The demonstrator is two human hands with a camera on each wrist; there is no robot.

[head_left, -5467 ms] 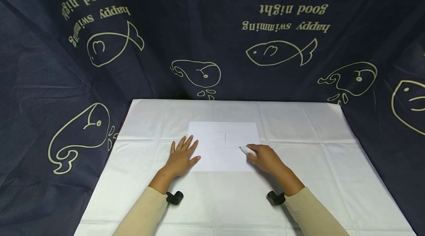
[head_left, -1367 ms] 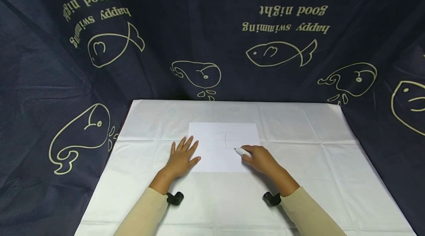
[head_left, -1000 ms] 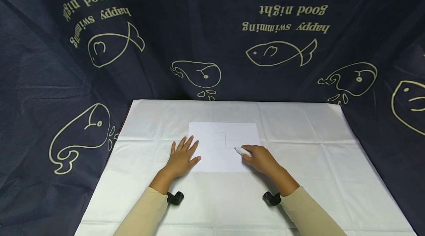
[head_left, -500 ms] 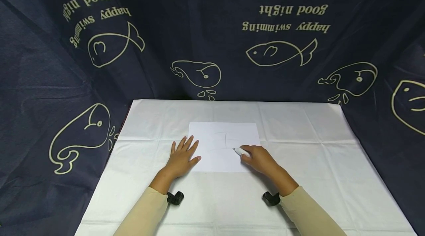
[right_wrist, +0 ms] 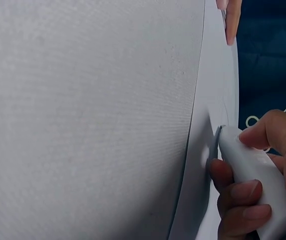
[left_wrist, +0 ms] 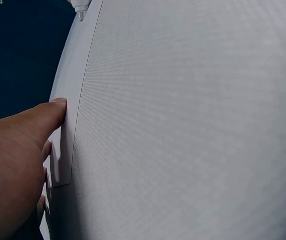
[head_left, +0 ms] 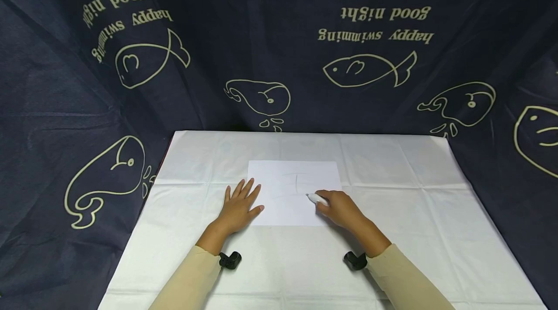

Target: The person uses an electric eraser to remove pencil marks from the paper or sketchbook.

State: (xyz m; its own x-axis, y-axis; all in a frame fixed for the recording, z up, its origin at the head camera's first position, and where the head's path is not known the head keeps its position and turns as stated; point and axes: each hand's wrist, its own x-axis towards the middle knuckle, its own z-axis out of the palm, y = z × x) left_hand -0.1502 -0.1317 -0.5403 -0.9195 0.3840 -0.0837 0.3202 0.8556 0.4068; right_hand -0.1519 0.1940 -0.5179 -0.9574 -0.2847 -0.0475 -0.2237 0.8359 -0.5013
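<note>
A white sheet of paper (head_left: 287, 214) lies on the table, with a thin upright line (head_left: 296, 184) and faint crosswise strokes near its middle. My left hand (head_left: 235, 210) rests flat with fingers spread over the sheet's left edge; its thumb (left_wrist: 55, 112) shows on the paper in the left wrist view. My right hand (head_left: 342, 209) grips a thick white correction pen (right_wrist: 255, 175) with a narrow tip, fingers wrapped round its body. The pen's tip (head_left: 307, 195) is right at the paper, just right of the upright line's lower end.
A creased white cloth (head_left: 392, 164) covers the table. Behind and beside it hangs a dark blue curtain (head_left: 305, 106) printed with fish, whales and upside-down lettering. Black wrist cameras (head_left: 229, 260) sit at both beige sleeves (head_left: 187, 281).
Since the earliest frame my right hand has shifted left, bringing the correction pen's tip closer to the upright line. Over the last second it has barely moved. My left hand stays put.
</note>
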